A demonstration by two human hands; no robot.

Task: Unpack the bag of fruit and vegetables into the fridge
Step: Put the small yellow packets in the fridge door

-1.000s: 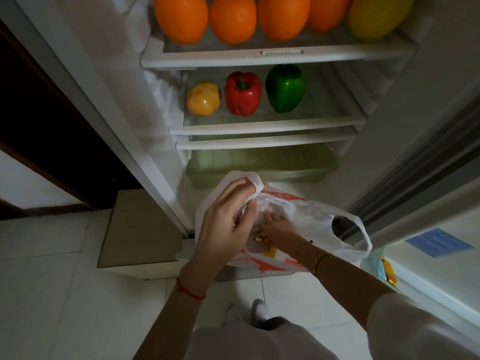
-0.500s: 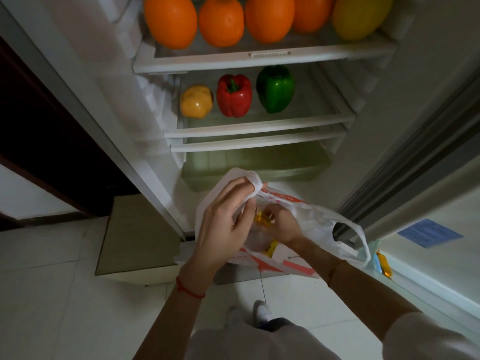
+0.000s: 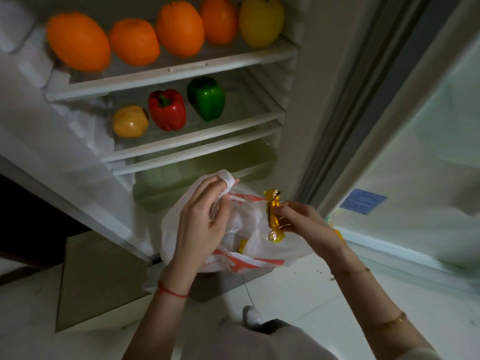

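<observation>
My left hand (image 3: 201,219) grips the handle of a white plastic bag (image 3: 249,245) with orange print, holding it up in front of the open fridge. My right hand (image 3: 304,220) pinches a yellow twist-wrapped candy (image 3: 274,214) just right of the bag's mouth. Another yellow piece (image 3: 242,246) shows inside the bag. Several oranges (image 3: 135,42) and a yellow fruit (image 3: 261,20) sit on the upper shelf (image 3: 181,74). On the shelf below stand a yellow pepper (image 3: 130,120), a red pepper (image 3: 167,110) and a green pepper (image 3: 206,98).
A greenish crisper drawer (image 3: 205,172) lies under the lowest shelf, right behind the bag. The fridge door (image 3: 415,152) stands open at the right, with a blue label (image 3: 363,201). A low step (image 3: 96,276) sits at the fridge's left foot. My shoe (image 3: 252,314) is on the white tile floor.
My right hand has come out of the bag to the right, lifting the yellow candy clear of it. My left hand still holds the bag handle. The view has tilted.
</observation>
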